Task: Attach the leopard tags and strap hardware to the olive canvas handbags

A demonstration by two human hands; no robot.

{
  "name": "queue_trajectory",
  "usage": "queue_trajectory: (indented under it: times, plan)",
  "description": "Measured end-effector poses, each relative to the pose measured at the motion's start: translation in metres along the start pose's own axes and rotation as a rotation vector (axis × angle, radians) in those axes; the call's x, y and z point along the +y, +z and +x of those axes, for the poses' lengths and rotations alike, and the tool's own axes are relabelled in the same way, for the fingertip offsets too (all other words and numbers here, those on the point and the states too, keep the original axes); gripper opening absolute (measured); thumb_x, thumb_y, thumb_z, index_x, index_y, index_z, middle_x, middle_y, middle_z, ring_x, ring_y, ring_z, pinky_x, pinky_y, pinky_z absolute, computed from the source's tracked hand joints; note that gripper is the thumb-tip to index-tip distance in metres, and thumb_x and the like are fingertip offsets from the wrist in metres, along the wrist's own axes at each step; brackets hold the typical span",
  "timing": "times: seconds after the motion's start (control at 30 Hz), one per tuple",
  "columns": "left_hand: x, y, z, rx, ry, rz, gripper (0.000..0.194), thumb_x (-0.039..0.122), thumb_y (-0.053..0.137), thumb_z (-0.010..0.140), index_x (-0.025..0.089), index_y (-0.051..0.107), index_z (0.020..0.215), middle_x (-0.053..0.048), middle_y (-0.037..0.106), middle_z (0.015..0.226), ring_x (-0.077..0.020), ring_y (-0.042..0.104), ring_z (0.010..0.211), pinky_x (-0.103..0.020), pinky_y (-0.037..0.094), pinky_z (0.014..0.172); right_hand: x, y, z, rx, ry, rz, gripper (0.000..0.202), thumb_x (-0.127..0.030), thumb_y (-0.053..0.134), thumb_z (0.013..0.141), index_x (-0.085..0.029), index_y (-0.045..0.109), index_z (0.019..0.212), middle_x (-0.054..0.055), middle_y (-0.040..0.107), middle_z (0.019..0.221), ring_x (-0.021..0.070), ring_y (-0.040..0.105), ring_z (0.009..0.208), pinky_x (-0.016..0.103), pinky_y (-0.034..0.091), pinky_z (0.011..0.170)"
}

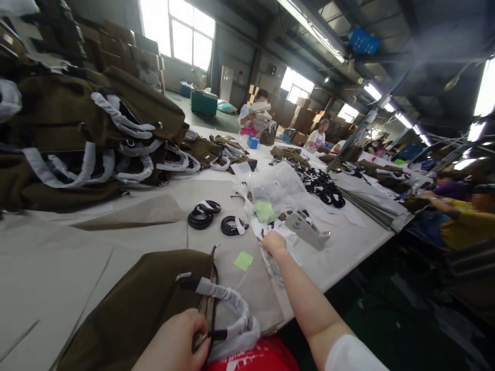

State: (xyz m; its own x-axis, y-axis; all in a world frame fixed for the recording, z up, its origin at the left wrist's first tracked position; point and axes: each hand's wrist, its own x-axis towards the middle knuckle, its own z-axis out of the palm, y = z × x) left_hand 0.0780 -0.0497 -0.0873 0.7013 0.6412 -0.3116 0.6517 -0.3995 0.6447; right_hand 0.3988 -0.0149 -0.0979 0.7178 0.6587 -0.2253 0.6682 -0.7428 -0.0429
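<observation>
Head view: I see the olive bag (147,299) lying on the near part of the table (348,242), its opening edge facing right. The left hand (180,335) pinches that edge beside the lower end of the white-wrapped handle (232,294), thumb against fingers. The right hand (275,242) reaches beyond the green note (243,260); its fingertips are hidden, so I cannot tell whether they grip anything. Pale tabletop separates bag from black coils (198,225). On the right, a strip of tabletop runs between the grey dispenser (305,230) and the slanting table edge.
</observation>
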Motion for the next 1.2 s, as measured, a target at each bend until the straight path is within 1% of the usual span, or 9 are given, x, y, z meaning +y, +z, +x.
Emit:
queue_trajectory:
  times: [0.13, 0.27, 0.4, 0.5, 0.63, 0.7, 0.9, 1.03, 1.2]
  plan:
    - [0.001, -0.011, -0.003, 0.013, 0.144, -0.122, 0.014, 0.024, 0.051, 0.082, 0.02, 0.062, 0.075, -0.003, 0.064, 0.085, -0.0184, 0.06, 0.079, -0.028, 0.041, 0.073, 0.014, -0.007, -0.007, 0.097, -0.078, 0.247, 0.029, -0.032, 0.051, 0.089, -0.012, 0.066, 0.075, 0.013, 0.071, 0.079, 0.0201, 0.067, 0.081, 0.026, 0.045, 0.069]
    - [0.007, -0.019, 0.006, 0.124, 0.182, -0.169, 0.016, 0.03, 0.051, 0.086, 0.02, 0.058, 0.076, -0.004, 0.063, 0.081, -0.0184, 0.057, 0.076, -0.028, 0.04, 0.07, 0.014, -0.011, -0.033, 0.136, -0.19, 0.512, 0.044, -0.046, 0.03, 0.095, -0.014, 0.06, 0.088, 0.006, 0.066, 0.07, 0.0133, 0.058, 0.057, 0.022, 0.042, 0.053]
    - [0.011, -0.014, 0.019, 0.238, 0.17, -0.201, 0.02, 0.035, 0.058, 0.085, 0.019, 0.057, 0.072, -0.003, 0.063, 0.076, -0.017, 0.056, 0.071, -0.027, 0.039, 0.066, -0.005, -0.004, -0.08, -0.057, -0.368, 1.069, 0.042, -0.059, 0.044, 0.088, -0.018, 0.055, 0.084, -0.003, 0.055, 0.054, 0.0087, 0.045, 0.04, 0.019, 0.035, 0.039]
    - [0.01, -0.009, 0.022, 0.27, 0.173, -0.237, 0.027, 0.038, 0.054, 0.088, 0.018, 0.061, 0.071, -0.003, 0.065, 0.074, -0.0168, 0.058, 0.071, -0.027, 0.041, 0.068, -0.019, 0.005, -0.107, -0.237, -0.435, 1.343, 0.039, -0.057, 0.059, 0.081, -0.018, 0.054, 0.08, -0.006, 0.054, 0.05, 0.0072, 0.044, 0.036, 0.017, 0.032, 0.036]
    - [0.01, -0.008, 0.018, 0.215, 0.195, -0.31, 0.02, 0.036, 0.063, 0.084, 0.019, 0.071, 0.091, -0.005, 0.071, 0.088, -0.0171, 0.062, 0.081, -0.027, 0.045, 0.077, -0.029, 0.016, -0.117, -0.236, -0.457, 1.352, 0.036, -0.054, 0.061, 0.082, -0.018, 0.055, 0.081, -0.006, 0.056, 0.051, 0.0068, 0.047, 0.038, 0.017, 0.036, 0.038]
    - [0.01, -0.007, 0.016, 0.193, 0.186, -0.291, 0.03, 0.04, 0.071, 0.078, 0.019, 0.073, 0.098, -0.005, 0.071, 0.088, -0.0171, 0.062, 0.078, -0.027, 0.045, 0.075, -0.031, 0.019, -0.118, -0.184, -0.488, 1.313, 0.035, -0.053, 0.059, 0.084, -0.018, 0.055, 0.082, -0.006, 0.057, 0.052, 0.0066, 0.047, 0.038, 0.017, 0.038, 0.039]
    - [0.011, 0.001, 0.016, 0.218, 0.21, -0.166, 0.029, 0.034, 0.053, 0.091, 0.018, 0.073, 0.077, -0.004, 0.068, 0.075, -0.0151, 0.059, 0.071, -0.026, 0.041, 0.067, -0.032, 0.02, -0.122, -0.219, -0.556, 1.263, 0.035, -0.053, 0.056, 0.087, -0.018, 0.055, 0.082, -0.005, 0.057, 0.054, 0.0076, 0.05, 0.04, 0.018, 0.039, 0.04]
    - [0.01, 0.001, 0.015, 0.216, 0.208, -0.145, 0.029, 0.03, 0.053, 0.09, 0.017, 0.068, 0.069, -0.003, 0.066, 0.071, -0.014, 0.057, 0.068, -0.026, 0.039, 0.065, -0.016, 0.018, -0.084, -0.061, -0.356, 1.28, 0.04, -0.059, 0.053, 0.085, -0.019, 0.053, 0.082, -0.004, 0.056, 0.054, 0.009, 0.048, 0.04, 0.02, 0.038, 0.04]
    - [0.006, 0.003, 0.013, 0.269, 0.131, -0.169, 0.03, 0.032, 0.052, 0.091, 0.018, 0.063, 0.066, -0.001, 0.065, 0.068, -0.0131, 0.057, 0.066, -0.025, 0.038, 0.065, 0.026, 0.011, -0.025, 0.118, -0.051, 0.774, 0.04, -0.054, 0.057, 0.081, -0.014, 0.059, 0.084, 0.012, 0.067, 0.077, 0.0216, 0.064, 0.067, 0.031, 0.047, 0.059]
